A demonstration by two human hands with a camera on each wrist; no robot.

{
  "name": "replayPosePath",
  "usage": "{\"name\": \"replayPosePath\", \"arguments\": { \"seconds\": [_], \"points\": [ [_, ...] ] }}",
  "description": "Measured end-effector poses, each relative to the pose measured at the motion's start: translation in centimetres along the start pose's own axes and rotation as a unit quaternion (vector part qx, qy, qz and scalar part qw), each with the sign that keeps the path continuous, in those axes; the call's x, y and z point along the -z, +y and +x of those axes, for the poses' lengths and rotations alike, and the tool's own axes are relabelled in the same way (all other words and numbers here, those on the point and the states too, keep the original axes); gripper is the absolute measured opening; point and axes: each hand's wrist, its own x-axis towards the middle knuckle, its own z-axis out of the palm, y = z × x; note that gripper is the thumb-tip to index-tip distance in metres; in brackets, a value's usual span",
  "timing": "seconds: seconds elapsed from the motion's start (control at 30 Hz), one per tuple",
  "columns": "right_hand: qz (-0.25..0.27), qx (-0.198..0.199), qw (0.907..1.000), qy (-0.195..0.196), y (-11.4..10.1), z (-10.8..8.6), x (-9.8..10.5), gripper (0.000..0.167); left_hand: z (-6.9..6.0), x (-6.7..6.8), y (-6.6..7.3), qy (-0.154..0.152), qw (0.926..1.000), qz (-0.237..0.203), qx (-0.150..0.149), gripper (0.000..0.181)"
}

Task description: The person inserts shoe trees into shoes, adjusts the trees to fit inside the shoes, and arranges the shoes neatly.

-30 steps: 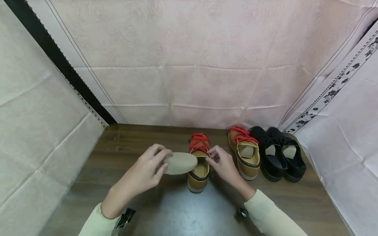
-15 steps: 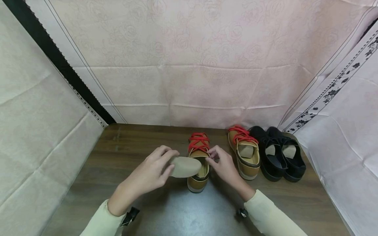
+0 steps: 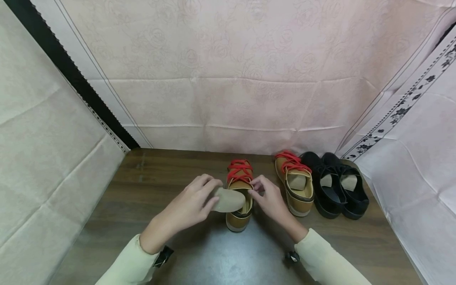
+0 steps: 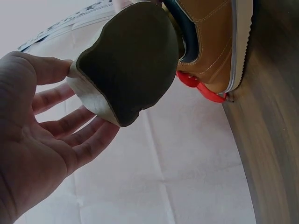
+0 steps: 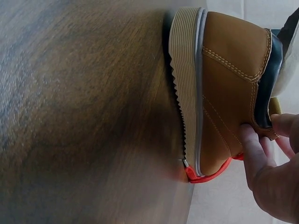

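In the head view my left hand (image 3: 194, 204) holds a pale beige shoe insert (image 3: 228, 200) with a rounded end, its thumb and fingers gripping the near end. The insert's far end hangs over the opening of a tan shoe (image 3: 236, 223) with red laces. Its dark side (image 4: 133, 60) faces the left wrist camera. On the shoe's right side, my right hand (image 3: 269, 198) pinches the collar edge near the laces, as the right wrist view shows with the fingers (image 5: 254, 151). The insert partly hides the shoe's inside.
A second tan shoe (image 3: 298, 206) with red laces stands to the right, a pale piece inside it. Beside it is a pair of black shoes (image 3: 327, 209), also with pale pieces inside. Pale cloth (image 3: 228, 103) walls the wooden surface (image 3: 171, 166) at the back and sides.
My left hand has moved to the right with the insert, bringing its rounded end further over the shoe's opening. My right hand and the shoe have stayed in place.
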Motion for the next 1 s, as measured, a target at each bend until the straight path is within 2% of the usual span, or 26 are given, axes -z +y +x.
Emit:
{"name": "replayPosePath", "arguments": {
  "seconds": [0.17, 0.57, 1.0],
  "points": [
    [-0.001, 0.005, 1.0000, -0.002, 0.0, 0.0, 0.0, 0.021, 0.5, -0.4, 0.3, 0.003, 0.9999, 0.007, -0.008, 0.032],
    [-0.003, -0.004, 1.0000, -0.005, 0.1, -0.1, 0.0, 0.020, 1.7, -1.4, 1.5, -0.023, 0.9996, 0.013, -0.006, 0.036],
    [-0.003, -0.005, 1.0000, -0.004, 0.1, -0.1, 0.0, 0.020, 2.3, -2.6, 2.0, -0.007, 0.9999, 0.008, 0.008, 0.035]
  ]
}}
